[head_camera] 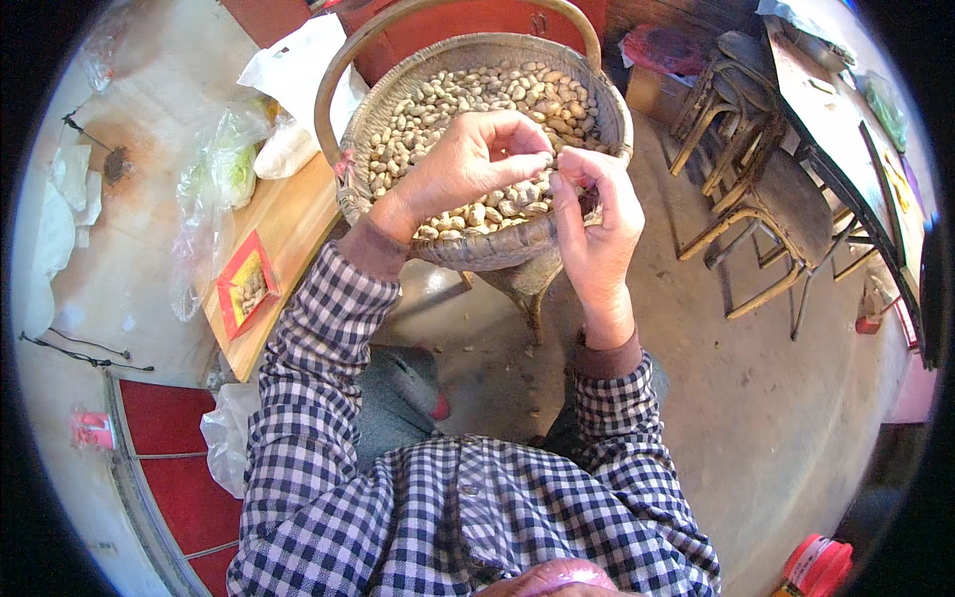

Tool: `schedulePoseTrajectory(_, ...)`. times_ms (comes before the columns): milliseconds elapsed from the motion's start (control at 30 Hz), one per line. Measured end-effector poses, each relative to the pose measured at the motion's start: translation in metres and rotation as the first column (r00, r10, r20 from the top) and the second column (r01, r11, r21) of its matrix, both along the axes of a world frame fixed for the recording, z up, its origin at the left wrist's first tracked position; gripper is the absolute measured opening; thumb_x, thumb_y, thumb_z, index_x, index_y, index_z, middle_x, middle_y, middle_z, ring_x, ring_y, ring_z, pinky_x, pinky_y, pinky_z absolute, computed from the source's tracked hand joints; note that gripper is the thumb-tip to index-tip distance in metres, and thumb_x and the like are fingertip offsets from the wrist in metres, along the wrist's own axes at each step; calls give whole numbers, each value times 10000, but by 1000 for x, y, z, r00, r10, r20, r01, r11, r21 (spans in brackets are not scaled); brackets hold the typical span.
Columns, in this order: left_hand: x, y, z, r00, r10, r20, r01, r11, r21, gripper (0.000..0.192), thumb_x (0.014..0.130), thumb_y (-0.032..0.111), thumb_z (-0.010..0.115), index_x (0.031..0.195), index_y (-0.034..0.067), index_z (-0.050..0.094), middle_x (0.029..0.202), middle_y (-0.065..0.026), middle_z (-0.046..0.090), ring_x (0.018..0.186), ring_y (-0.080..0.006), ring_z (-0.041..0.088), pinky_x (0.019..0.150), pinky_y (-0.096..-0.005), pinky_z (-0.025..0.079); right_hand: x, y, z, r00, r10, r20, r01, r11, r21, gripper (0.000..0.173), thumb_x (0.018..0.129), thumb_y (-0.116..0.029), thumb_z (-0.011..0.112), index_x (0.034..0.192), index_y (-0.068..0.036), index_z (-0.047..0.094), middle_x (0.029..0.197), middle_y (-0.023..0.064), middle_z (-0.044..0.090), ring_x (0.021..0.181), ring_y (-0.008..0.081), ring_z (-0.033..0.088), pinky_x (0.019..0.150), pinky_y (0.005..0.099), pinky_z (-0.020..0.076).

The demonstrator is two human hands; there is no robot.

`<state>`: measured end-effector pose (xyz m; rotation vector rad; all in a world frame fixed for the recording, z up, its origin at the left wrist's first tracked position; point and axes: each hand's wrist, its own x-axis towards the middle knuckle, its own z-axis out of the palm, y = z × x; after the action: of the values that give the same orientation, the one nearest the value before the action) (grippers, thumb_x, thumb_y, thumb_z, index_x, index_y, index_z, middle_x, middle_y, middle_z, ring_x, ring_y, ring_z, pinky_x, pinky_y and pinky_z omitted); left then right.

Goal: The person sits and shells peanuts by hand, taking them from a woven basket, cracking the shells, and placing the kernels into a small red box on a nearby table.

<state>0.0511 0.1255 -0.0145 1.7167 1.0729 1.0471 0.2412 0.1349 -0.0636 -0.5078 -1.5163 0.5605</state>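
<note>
A woven wicker basket (477,257) full of unshelled peanuts (477,97) stands before me, its curved wooden handle (328,97) arching over the far side. Above the peanuts, my left hand (481,153) reaches in with thumb and forefinger drawn together. My right hand (604,216) is raised at the basket's right near rim, thumb and fingers bent toward the left fingertips. The two sets of fingertips nearly meet. Whether a peanut is pinched there is too small to make out.
At left, a wooden board (306,201) bears a red-edged box (250,287) with some peanuts inside, beside plastic bags (235,160). Stacked stools (783,201) and a table (828,82) stand at right. A tapered support (526,291) shows below the basket.
</note>
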Motion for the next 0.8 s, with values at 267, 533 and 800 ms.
schedulePoseTrajectory(267, 10, -6, 3, 985, 12, 172, -6, 999, -35, 192, 927, 18, 719, 1116, 5, 682, 1028, -21, 696, 955, -93, 672, 880, -258, 568, 1, 5, 0, 992, -68, 102, 63, 996, 59, 201, 848, 22, 711, 1044, -22, 723, 951, 136, 700, 858, 292, 697, 765, 352, 554)
schedulePoseTrajectory(533, 10, -8, 1, 981, 4, 192, -3, 1000, -7, 181, 908, -2, 735, 1086, -1, 701, 1004, -27, 704, 936, -94, 676, 863, -248, 574, 5, 2, 5, 977, -155, 149, 135, 981, 136, 149, 833, 43, 708, 973, -7, 710, 907, 139, 704, 805, 301, 702, 729, 359, 564)
schedulePoseTrajectory(800, 12, -10, 5, 983, 7, 183, -3, 1000, -22, 187, 896, -9, 744, 1077, -13, 700, 1040, -45, 707, 966, -111, 681, 884, -256, 573, 3, 2, 5, 979, -168, 112, 150, 977, 151, 144, 833, 47, 697, 968, 0, 679, 893, 147, 689, 799, 311, 691, 722, 367, 557)
